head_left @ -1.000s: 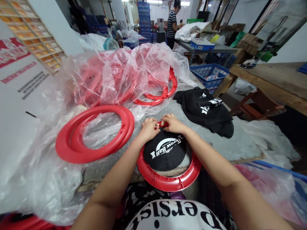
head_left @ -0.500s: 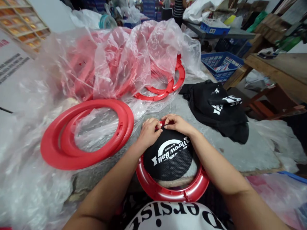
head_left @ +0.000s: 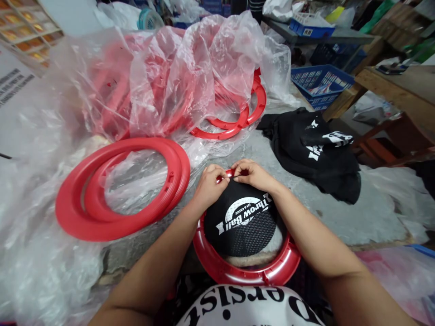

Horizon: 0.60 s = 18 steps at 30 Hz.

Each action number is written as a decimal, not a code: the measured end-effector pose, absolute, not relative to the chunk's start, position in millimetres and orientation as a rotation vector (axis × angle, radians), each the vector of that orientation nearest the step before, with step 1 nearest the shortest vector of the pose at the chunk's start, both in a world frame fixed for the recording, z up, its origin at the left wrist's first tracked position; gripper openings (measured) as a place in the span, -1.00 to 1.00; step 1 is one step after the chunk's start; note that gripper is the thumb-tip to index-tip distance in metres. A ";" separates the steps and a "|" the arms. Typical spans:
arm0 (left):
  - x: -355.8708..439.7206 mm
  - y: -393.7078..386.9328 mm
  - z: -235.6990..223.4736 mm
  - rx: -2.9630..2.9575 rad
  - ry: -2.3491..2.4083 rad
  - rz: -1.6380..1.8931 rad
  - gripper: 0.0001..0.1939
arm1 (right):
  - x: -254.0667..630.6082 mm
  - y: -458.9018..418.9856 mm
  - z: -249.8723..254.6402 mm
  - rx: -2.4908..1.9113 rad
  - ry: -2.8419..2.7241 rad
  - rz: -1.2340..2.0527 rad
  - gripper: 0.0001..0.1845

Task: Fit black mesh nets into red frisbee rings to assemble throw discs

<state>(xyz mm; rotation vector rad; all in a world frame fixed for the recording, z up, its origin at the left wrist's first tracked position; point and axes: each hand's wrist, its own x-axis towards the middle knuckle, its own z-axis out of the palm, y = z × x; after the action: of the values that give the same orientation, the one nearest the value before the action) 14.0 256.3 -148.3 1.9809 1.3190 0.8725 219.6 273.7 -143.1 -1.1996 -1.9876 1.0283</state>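
Observation:
A round black mesh fabric (head_left: 248, 235) with white "Throw Ball" print lies over a red plastic ring (head_left: 244, 276) close to my body. At the ring's far side, my left hand (head_left: 213, 183) pinches the fabric's edge between thumb and fingers. Right beside it, my right hand (head_left: 253, 175) pinches the same edge against the rim. The two thumbs nearly meet there. Toward my body the fabric's near edge hangs free of the ring, and a gap shows between them.
Two stacked red rings (head_left: 122, 222) lie to the left. Behind them, clear plastic wrap (head_left: 190, 68) covers several more red rings. A heap of black printed fabric (head_left: 306, 154) rests on the right. Blue crates (head_left: 322, 86) and a wooden table (head_left: 401, 90) stand further right.
The camera view has shifted slightly, so the background sits a little higher. Both hands keep pinching the fabric at the ring's far edge, with hardly any movement.

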 end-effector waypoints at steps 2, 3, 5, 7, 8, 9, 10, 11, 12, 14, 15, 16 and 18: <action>14.8 256.7 -149.3 1.999 1.381 0.867 -0.93 | 218.9 274.1 -143.5 -1.222 -2.026 0.975 -0.93; 15.1 256.8 -149.7 2.007 1.400 0.862 -0.93 | 218.5 274.3 -143.8 -1.230 -2.044 0.955 -0.93; 15.7 257.1 -150.5 2.018 1.409 0.852 -0.93 | 217.4 274.6 -144.4 -1.242 -2.072 0.919 -0.93; 16.1 257.4 -150.9 2.022 1.415 0.847 -0.93 | 215.7 274.5 -145.1 -1.251 -2.096 0.883 -0.93; 16.4 257.5 -151.0 2.025 1.419 0.843 -0.93 | 214.5 274.2 -145.3 -1.261 -2.107 0.861 -0.92; 16.6 257.6 -151.1 2.028 1.423 0.839 -0.93 | 213.1 273.8 -145.4 -1.274 -2.116 0.837 -0.91; 16.9 257.7 -151.1 2.031 1.426 0.836 -0.93 | 211.6 273.2 -145.3 -1.291 -2.126 0.810 -0.89; 17.2 257.8 -151.1 2.034 1.430 0.836 -0.92 | 210.1 272.6 -145.0 -1.309 -2.134 0.784 -0.88; 17.5 257.9 -151.2 2.037 1.432 0.838 -0.92 | 208.7 272.0 -144.5 -1.326 -2.142 0.758 -0.87; 18.0 257.9 -151.4 2.044 1.435 0.840 -0.91 | 206.4 270.8 -143.1 -1.352 -2.160 0.717 -0.86; 18.2 257.9 -151.5 2.048 1.436 0.838 -0.91 | 205.6 270.2 -142.3 -1.364 -2.168 0.702 -0.86; 18.4 257.9 -151.7 2.052 1.438 0.835 -0.91 | 205.0 269.7 -141.3 -1.374 -2.178 0.692 -0.86; 18.8 257.9 -152.2 2.058 1.443 0.832 -0.91 | 203.9 268.7 -139.4 -1.400 -2.192 0.679 -0.86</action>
<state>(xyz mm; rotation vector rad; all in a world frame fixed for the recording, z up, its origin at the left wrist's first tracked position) 18.8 257.9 -152.2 2.0580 1.4429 0.8318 203.9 268.7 -139.4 -1.3996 -2.1916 0.6792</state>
